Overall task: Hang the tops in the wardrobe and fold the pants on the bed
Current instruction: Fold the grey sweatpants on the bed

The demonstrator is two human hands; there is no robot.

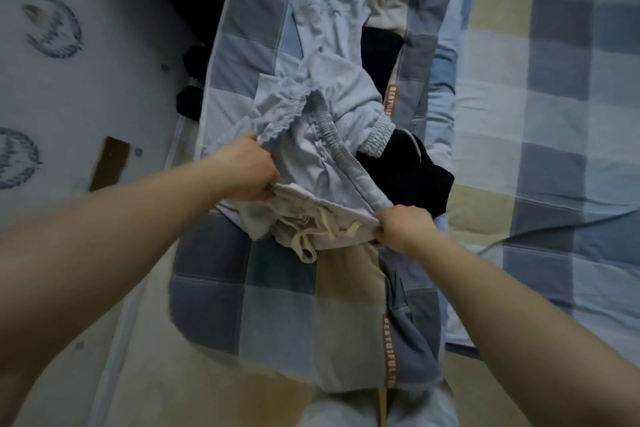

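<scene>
Left hand (247,172): forearm extended, fingers curled, gripping cloth. Right hand (403,227): forearm extended, fingers pinching cloth. Both arms bare.

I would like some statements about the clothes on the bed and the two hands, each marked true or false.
1. Both hands grip the waistband of the light grey pants. True: left hand, right hand.
2. A black garment lies to the right of the grey pants. True.
3. The cream drawstring hangs near the far end of the pile. False: it lies at the near end, between the hands.
4. The bedding is plain white. False: the checked quilt has blue, grey and beige squares.
5. The right hand rests flat and open. False: it pinches fabric.
</scene>
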